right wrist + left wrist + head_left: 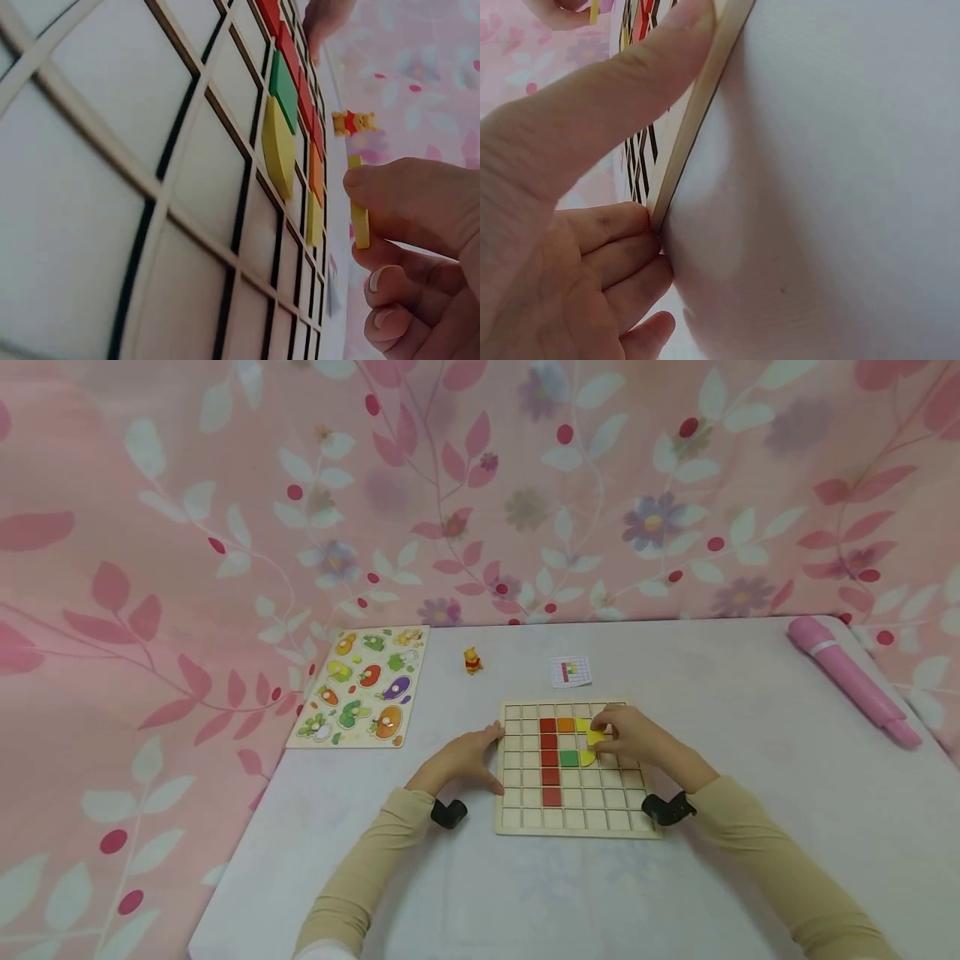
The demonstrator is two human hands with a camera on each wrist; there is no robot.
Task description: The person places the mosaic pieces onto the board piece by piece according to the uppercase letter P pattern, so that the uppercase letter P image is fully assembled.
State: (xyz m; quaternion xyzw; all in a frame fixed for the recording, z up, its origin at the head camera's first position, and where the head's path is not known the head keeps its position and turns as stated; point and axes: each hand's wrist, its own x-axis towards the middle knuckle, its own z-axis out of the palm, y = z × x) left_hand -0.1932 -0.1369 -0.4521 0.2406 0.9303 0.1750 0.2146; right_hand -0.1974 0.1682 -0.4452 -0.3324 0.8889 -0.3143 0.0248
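The right hand (633,739) is pinching a yellow piece (359,214) between thumb and fingertips, its other fingers curling loosely underneath. It is holding the piece on edge just above the board (517,814), near the board's far right part, so the piece is standing nearly upright to the grid rather than lying flat in a cell. Its long axis is running along the board's surface toward the far edge, as the right wrist view shows it. The empty cells are lying directly below and beside this hand, next to a yellow tile (279,146) already seated.

The left hand (465,762) is holding nothing. It is resting at the board's left edge, thumb (615,97) lying straight along the top of the rim and the fingers (611,247) bending against the corner down at the table (750,693); it is steadying the board rather than gripping it. The right hand is plainly the nearer one to the free cells.

On the board a red column (550,760) is running from far to near, with an orange tile (566,724) and a green tile (569,757) branching to its right.

Beyond the far edge a pattern card (571,672) and a small bear figure (472,660) are lying on the table. A vegetable puzzle (363,687) is sitting at the far left corner, a pink tube (851,681) at the far right.
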